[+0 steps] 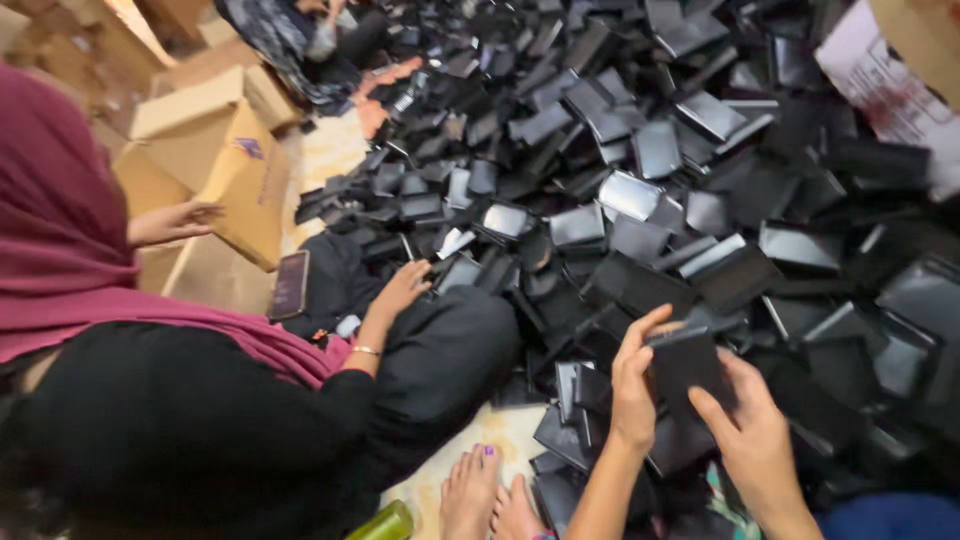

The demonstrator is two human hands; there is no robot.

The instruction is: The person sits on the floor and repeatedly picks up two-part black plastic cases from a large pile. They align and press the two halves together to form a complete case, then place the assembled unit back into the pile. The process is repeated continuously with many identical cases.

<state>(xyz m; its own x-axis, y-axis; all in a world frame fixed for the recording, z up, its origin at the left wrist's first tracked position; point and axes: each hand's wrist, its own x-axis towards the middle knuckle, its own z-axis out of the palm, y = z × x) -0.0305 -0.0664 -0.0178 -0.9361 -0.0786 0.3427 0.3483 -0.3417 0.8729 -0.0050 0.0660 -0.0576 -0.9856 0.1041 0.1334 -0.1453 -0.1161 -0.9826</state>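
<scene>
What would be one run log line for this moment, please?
left hand: holds black box | right hand: holds same box | around: pile of black boxes | co-worker's hand: on pile

green bottle (381, 523) cut off by bottom edge, far pile (600, 60) blurred

The light was soft and even, falling from above, and it caught the glossy black cases (630, 195) in pale glints. Shadows pooled dark between them. Everything looked smeared by motion, worst at the right edge and the top. The boxes (215, 150) on the left looked washed out and soft.
</scene>
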